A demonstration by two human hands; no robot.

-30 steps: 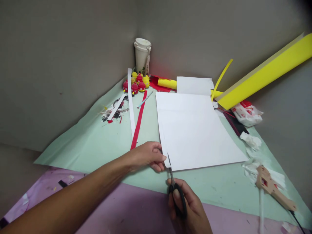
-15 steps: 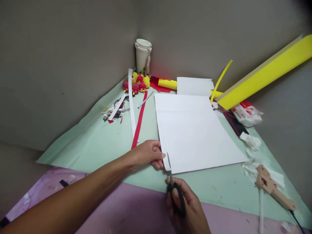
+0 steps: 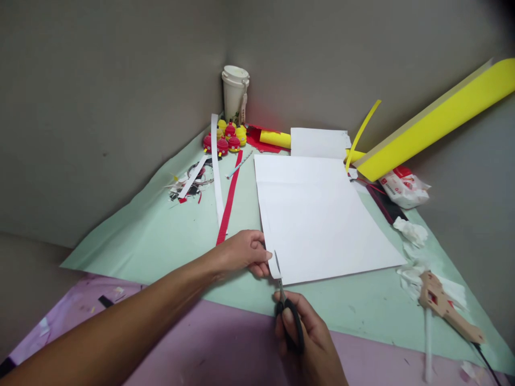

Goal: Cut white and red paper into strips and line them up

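Observation:
A large white sheet of paper (image 3: 317, 214) lies on the pale green table cover. My left hand (image 3: 249, 252) pinches its left edge near the front corner, where a narrow strip curls away from the sheet. In my right hand (image 3: 306, 332) is a pair of scissors (image 3: 290, 316) with black handles, my thumb and fingers wrapped round the loops. Its blades point away from me and sit at the cut in the paper's front edge, beside the strip. Left of the sheet lie a red corrugated strip (image 3: 230, 203) and a long white strip (image 3: 216, 171).
Red and yellow round ornaments (image 3: 229, 138) cluster before a white cup (image 3: 235, 91) at the back. Scraps (image 3: 193, 182) lie at left. A large yellow sheet (image 3: 438, 120) leans at right, above a tissue pack (image 3: 404, 187). A glue gun (image 3: 450, 308) with a cord rests at front right.
The view has shifted very slightly. Both hands, the scissors and the paper stay in nearly the same positions.

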